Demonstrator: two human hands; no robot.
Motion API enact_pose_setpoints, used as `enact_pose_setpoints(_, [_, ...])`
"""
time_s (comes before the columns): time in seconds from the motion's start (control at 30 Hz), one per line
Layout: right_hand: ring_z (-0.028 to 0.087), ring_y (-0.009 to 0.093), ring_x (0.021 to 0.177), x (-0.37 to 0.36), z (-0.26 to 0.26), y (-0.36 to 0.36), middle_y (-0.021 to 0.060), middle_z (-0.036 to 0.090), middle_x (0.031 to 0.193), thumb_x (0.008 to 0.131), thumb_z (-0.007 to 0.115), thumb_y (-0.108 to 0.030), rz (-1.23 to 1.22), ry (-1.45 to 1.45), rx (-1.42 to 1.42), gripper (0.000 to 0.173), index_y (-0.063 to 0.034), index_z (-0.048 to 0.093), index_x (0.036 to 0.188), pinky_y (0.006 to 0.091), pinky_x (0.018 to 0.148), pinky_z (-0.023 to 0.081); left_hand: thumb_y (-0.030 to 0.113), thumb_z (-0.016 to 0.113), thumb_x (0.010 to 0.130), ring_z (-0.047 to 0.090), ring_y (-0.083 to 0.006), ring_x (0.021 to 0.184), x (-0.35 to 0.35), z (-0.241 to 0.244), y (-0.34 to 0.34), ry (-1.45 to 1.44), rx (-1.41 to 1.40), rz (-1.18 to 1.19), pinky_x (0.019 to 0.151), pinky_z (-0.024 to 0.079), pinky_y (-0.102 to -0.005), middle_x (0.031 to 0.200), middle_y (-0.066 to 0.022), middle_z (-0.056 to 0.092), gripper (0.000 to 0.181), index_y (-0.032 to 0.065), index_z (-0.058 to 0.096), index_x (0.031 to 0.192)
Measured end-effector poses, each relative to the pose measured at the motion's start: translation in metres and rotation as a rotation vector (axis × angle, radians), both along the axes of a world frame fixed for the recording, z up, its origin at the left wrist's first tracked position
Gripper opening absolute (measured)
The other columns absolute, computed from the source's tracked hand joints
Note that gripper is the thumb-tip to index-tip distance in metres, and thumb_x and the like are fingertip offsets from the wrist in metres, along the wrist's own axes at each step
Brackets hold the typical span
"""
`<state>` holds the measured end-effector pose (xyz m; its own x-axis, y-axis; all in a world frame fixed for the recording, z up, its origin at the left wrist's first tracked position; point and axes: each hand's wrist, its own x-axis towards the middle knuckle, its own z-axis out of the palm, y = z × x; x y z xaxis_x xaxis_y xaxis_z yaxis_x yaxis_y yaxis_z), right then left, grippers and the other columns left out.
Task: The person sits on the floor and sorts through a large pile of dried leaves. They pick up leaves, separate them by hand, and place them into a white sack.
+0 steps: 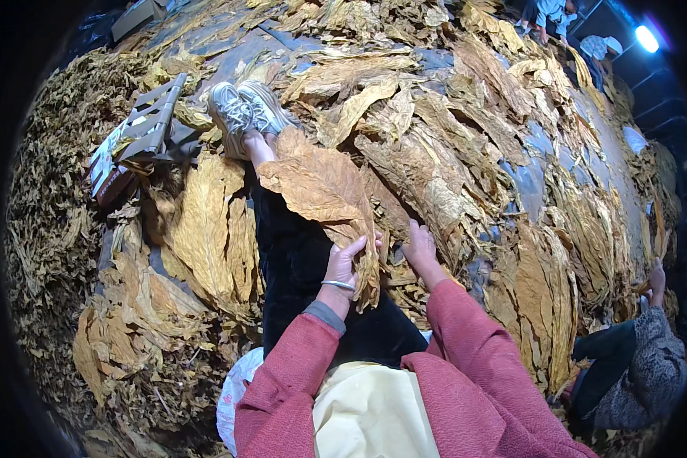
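My left hand (345,265), with a silver bangle at the wrist, grips dried brown tobacco leaves (320,177) by their narrow end. Their broad blades spread over my legs toward the shoes. To the right of these leaves is my right hand (420,247), beside the heap of dried tobacco leaves (435,183). Its fingers point away from me and are partly hidden, so whether they pinch a leaf cannot be told. Left of my dark trousers (292,246) lies a yellower bunch of leaves (206,229).
A grey slatted plastic crate or stool (154,117) stands at the left, by crumpled leaves (51,229). My grey sneakers (246,111) rest among leaves. A co-worker's patterned sleeve (655,343) is at right; two people (549,17) bend at the far right. Plastic sheeting (529,183) shows between leaves.
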<state>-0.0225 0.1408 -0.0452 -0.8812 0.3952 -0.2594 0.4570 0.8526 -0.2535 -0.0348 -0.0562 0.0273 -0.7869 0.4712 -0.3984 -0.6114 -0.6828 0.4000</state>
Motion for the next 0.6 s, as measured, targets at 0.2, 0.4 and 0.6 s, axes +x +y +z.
enact_pose_setpoints(0.2, [0.055, 0.033, 0.096, 0.004, 0.036, 0.045, 0.0206, 0.056, 0.107, 0.065, 0.057, -0.012, -0.019, 0.164, -0.437, 0.052, -0.0048, 0.052, 0.116, 0.0338, 0.086, 0.043, 0.001, 0.054, 0.081, 0.063, -0.0195, 0.072, 0.000, 0.003, -0.001, -0.031, 0.006, 0.023, 0.065, 0.054, -0.0287, 0.087, -0.0151, 0.062, 0.019, -0.0058, 0.054, 0.100])
enact_pose_setpoints(0.4, [0.050, 0.017, 0.102, 0.043, 0.103, 0.070, 0.0115, 0.053, 0.114, 0.068, 0.061, -0.009, -0.234, 0.254, -0.984, 0.055, 0.0037, 0.048, 0.119, 0.0257, 0.088, 0.038, 0.002, 0.054, 0.081, 0.063, -0.0200, 0.074, 0.005, 0.003, 0.004, -0.016, 0.012, -0.006, 0.066, 0.053, -0.0294, 0.088, -0.0156, 0.062, 0.021, -0.0050, 0.053, 0.101])
enact_pose_setpoints(0.6, [0.050, 0.013, 0.102, 0.076, 0.152, 0.093, 0.0075, 0.051, 0.118, 0.065, 0.064, -0.009, -0.356, 0.462, -1.209, 0.063, 0.0013, 0.043, 0.124, 0.0242, 0.091, 0.037, 0.002, 0.055, 0.081, 0.063, -0.0214, 0.074, 0.009, 0.014, 0.014, 0.000, -0.049, -0.015, 0.069, 0.054, -0.0305, 0.088, -0.0158, 0.063, 0.020, -0.0054, 0.054, 0.099])
